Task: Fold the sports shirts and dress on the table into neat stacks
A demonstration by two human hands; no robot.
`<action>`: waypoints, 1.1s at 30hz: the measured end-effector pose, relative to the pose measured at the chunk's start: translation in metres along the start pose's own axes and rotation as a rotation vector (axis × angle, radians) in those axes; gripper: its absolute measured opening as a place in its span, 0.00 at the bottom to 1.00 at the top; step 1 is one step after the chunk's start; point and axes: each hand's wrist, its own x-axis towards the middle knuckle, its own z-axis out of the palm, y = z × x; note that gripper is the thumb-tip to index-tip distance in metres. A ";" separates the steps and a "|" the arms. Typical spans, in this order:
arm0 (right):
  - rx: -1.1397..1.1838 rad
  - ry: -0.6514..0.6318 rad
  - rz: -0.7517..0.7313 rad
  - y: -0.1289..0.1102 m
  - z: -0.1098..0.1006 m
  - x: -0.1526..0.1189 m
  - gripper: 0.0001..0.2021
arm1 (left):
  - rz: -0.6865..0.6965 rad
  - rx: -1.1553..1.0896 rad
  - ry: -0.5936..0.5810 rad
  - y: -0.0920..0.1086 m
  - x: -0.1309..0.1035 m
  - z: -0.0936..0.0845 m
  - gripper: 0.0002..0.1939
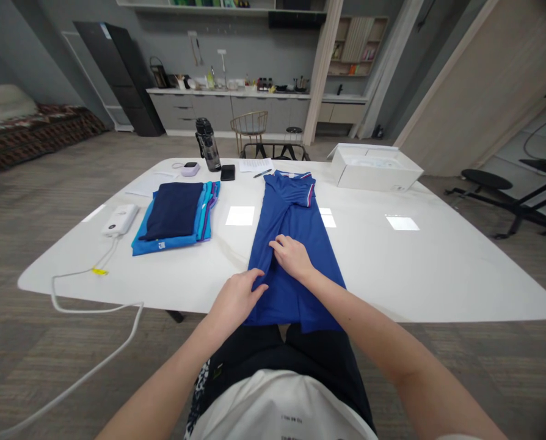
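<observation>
From nine o'clock round to three, a glossy white surface with rounded corners (pixel 392 263) fills most of my view. Down its middle, from twelve to six o'clock, lies the long royal-blue garment with red-and-white trim (pixel 316 244), its left side turned inward and one short sleeve lying across the upper part. At two o'clock I have an open white cardboard box (pixel 369 174); at ten, a neat stack of navy, blue and purple cloth (pixel 172 211).

I have both hands on the garment. The left hand (pixel 236 297) is at its left edge, thumb and forefinger parted; the right hand (pixel 292 255) is bent over the turned-in layer, and I can't tell whether its fingers pinch cloth. I judge the step to be settling that layer; from here the move calls for light, even contact so the cloth doesn't bunch.

A dark clear-sided bottle (pixel 210 146) stands at eleven o'clock.

As for writing, a small white mark (pixel 162 245) on the stack's lowest blue piece is unreadable to me, as are the printed lines on the white paper sheet (pixel 256 165) near twelve. I can make out no brand.
</observation>
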 end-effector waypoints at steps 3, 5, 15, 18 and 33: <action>0.030 -0.007 -0.027 0.014 -0.009 -0.004 0.16 | 0.049 -0.059 -0.014 0.009 -0.009 -0.001 0.13; 0.092 -0.017 -0.030 0.025 -0.016 -0.009 0.15 | 0.072 -0.082 -0.038 0.017 -0.016 -0.003 0.13; 0.626 -0.107 0.332 0.047 -0.015 -0.036 0.09 | 0.233 -0.116 -0.064 0.045 -0.042 0.036 0.10; 0.914 -0.242 0.531 0.033 -0.012 -0.039 0.12 | 0.274 -0.187 0.063 0.046 -0.048 0.045 0.10; 1.261 -0.166 0.695 0.020 -0.025 -0.054 0.16 | 0.546 -0.051 0.062 0.044 -0.057 0.059 0.19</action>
